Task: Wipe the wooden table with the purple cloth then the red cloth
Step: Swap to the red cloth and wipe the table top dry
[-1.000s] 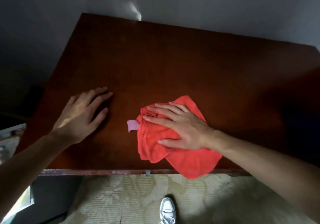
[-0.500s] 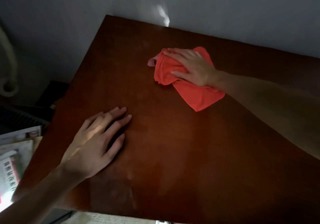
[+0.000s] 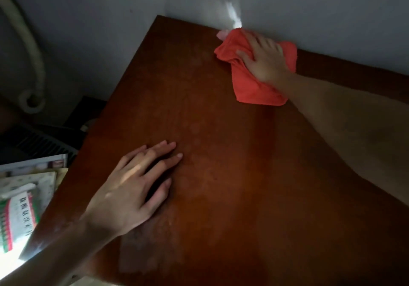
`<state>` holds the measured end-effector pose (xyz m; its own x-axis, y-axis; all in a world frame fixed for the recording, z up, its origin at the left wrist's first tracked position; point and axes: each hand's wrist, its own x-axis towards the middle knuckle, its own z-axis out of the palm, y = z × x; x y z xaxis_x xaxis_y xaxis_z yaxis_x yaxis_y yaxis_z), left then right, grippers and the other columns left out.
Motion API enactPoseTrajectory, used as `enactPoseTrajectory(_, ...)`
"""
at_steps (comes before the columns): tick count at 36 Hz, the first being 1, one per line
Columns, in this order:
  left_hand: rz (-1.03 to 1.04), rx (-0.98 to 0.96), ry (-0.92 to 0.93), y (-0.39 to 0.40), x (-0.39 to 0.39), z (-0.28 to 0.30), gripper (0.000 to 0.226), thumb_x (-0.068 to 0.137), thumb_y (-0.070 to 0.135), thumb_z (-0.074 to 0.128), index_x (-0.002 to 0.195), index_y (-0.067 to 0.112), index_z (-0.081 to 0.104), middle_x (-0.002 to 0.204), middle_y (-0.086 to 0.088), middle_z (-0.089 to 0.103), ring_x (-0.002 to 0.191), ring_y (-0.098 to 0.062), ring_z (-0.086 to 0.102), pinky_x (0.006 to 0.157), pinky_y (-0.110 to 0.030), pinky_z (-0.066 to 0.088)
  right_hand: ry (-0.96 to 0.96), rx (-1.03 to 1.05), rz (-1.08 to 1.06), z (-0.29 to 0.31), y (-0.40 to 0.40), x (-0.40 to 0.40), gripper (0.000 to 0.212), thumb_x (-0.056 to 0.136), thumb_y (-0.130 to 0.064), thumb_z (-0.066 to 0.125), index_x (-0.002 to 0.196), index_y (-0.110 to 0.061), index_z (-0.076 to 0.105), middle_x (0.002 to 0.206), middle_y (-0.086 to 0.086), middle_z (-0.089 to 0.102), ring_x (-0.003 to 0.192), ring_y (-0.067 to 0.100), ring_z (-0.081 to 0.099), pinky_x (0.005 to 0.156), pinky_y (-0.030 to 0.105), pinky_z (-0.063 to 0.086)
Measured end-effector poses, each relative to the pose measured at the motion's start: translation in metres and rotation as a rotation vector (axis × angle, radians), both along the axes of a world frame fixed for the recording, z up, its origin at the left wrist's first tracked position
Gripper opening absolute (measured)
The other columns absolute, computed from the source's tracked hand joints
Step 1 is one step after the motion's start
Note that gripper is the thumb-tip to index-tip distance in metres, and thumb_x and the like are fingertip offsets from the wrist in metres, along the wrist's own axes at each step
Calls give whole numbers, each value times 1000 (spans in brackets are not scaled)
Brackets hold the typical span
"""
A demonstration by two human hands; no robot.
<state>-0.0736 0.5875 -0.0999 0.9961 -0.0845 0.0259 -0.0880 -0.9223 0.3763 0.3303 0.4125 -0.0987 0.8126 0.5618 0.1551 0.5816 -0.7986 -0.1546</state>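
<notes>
A right hand [image 3: 264, 60] presses flat, fingers spread, on the bunched red cloth [image 3: 250, 81] at the far edge of the wooden table [image 3: 221, 175], hard against the wall [image 3: 309, 4]. The cloth's long axis trails toward the near right, under the wrist. The left hand [image 3: 132, 186] rests open, fingers straight, on the near left. Unwiped wood lies nearer, so the stroke likely returns that way.

left hand [image 3: 124, 193]: bare, no rings | right hand [image 3: 265, 60]: bare | forearms: sleeveless (no watch, no bands)
</notes>
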Motion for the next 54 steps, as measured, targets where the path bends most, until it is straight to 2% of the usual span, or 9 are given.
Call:
enactPoseTrajectory(6,28,-31,-33,1,0,-2,57,104,48,31,155,23,36,160,8,35,151,-2,21,124,-22,6,-5,-11,-54,-3,-4,-78,71,101,-65,32,164,-33,19,167,4,30,151,29,30,124,44,17)
enactPoseTrajectory(10,59,-73,-77,1,1,-1,58,103,46,33,153,18,38,155,3,42,147,-10,31,120,-21,15,-22,-5,-65,-7,-13,-154,79,93,-71,20,163,-34,23,165,3,35,150,27,33,123,44,19)
enactPoseTrajectory(16,121,-150,-268,4,-4,2,40,102,26,41,136,8,54,141,-10,54,132,-28,51,104,-44,42,-21,35,-65,-14,-25,-288,74,97,-65,30,162,-31,29,163,4,39,150,27,36,124,47,22)
enactPoseTrajectory(20,194,-142,-284,25,-14,7,40,96,23,43,129,7,59,137,-14,55,119,-36,56,93,-50,46,-3,47,1,-9,-31,-386,73,100,-64,33,163,-30,24,167,2,32,154,24,28,126,47,18)
enactPoseTrajectory(24,156,-4,-184,59,-30,5,46,95,34,39,130,14,61,141,-8,54,120,-34,56,95,-49,43,46,3,153,-4,-37,-443,74,101,-65,35,165,-33,14,171,-4,20,158,18,17,126,46,16)
enactPoseTrajectory(30,60,104,-91,91,-43,-2,55,97,42,34,140,14,54,148,-8,50,136,-30,48,110,-49,35,111,-85,375,4,-40,-409,76,99,-66,44,164,-38,16,172,-8,18,159,14,14,128,45,13)
enactPoseTrajectory(36,49,10,-131,90,-43,-8,49,103,36,33,142,14,51,149,-5,48,141,-25,43,113,-44,32,123,-114,572,8,-30,-336,73,98,-64,49,162,-39,24,170,-8,23,157,14,20,127,42,15)
enactPoseTrajectory(42,54,-60,-129,90,-44,-8,49,103,36,32,142,15,53,150,-3,47,143,-18,38,116,-35,24,106,-132,562,6,-2,-241,73,99,-65,42,163,-38,19,170,-8,22,156,17,24,125,47,20)
enactPoseTrajectory(54,65,-138,-129,91,-41,-11,44,103,29,37,141,16,55,152,1,46,147,-14,36,118,-44,28,73,-140,482,10,81,-75,74,99,-72,31,163,-39,14,168,0,28,151,25,32,120,54,27)
